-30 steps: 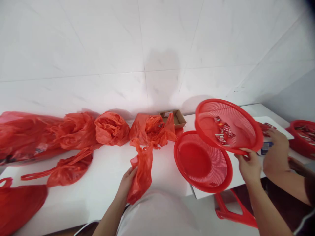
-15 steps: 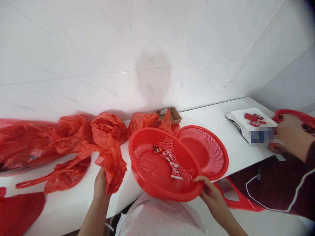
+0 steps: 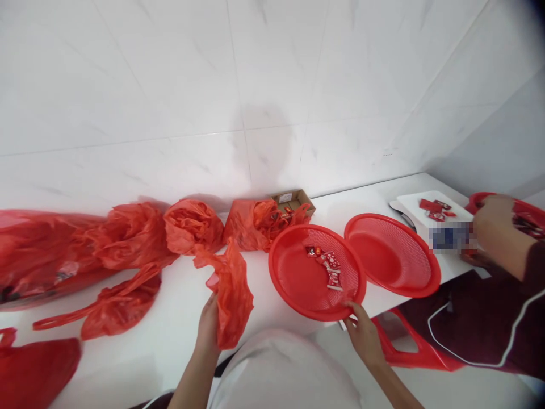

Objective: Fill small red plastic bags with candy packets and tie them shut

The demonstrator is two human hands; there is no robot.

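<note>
My left hand (image 3: 209,324) is closed on a crumpled red plastic bag (image 3: 234,298), held up over the front of the white table. With thumb and fingers, my right hand (image 3: 361,329) grips the near right rim of a round red plastic basket (image 3: 293,284). Several small wrapped candies (image 3: 330,261) lie inside it, toward its right side. A second red basket (image 3: 378,250) stands right beside it and shows nothing inside. Parts of my left fingers are hidden behind the bag.
Several filled red bags (image 3: 193,227) line the wall, with a small cardboard box (image 3: 293,201) behind. At right, a co-worker's hand (image 3: 500,233) is near a white scale (image 3: 430,207) bearing wrapped pieces. A red stool (image 3: 400,341) stands below the table edge.
The basket in my right hand has moved right and sits flatter at the table edge, pushing the second basket to the right. My left hand has carried the bag to the right.
</note>
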